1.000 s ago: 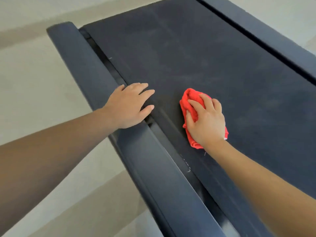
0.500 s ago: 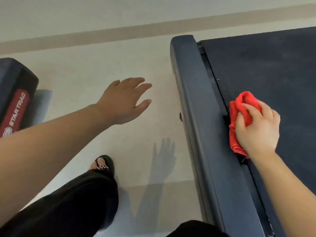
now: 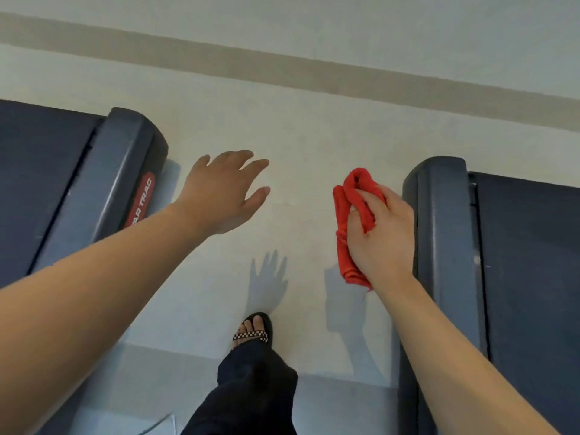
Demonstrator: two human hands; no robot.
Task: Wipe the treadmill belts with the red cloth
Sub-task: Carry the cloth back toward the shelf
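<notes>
My right hand grips the bunched red cloth in the air over the floor, just left of the right treadmill's grey side rail. That treadmill's dark belt lies to the right, apart from the cloth. My left hand is held out with fingers spread and holds nothing, over the floor gap. A second treadmill's dark belt sits at the left behind its side rail, which bears a red label.
Pale floor fills the gap between the two treadmills, crossed by a tan stripe farther off. My foot in a black sandal and dark trouser leg stand in the gap at the bottom.
The cloth came off the right treadmill's belt and moved left over its rail into the gap. My left hand left the rail. The view swung left, showing the second treadmill.
</notes>
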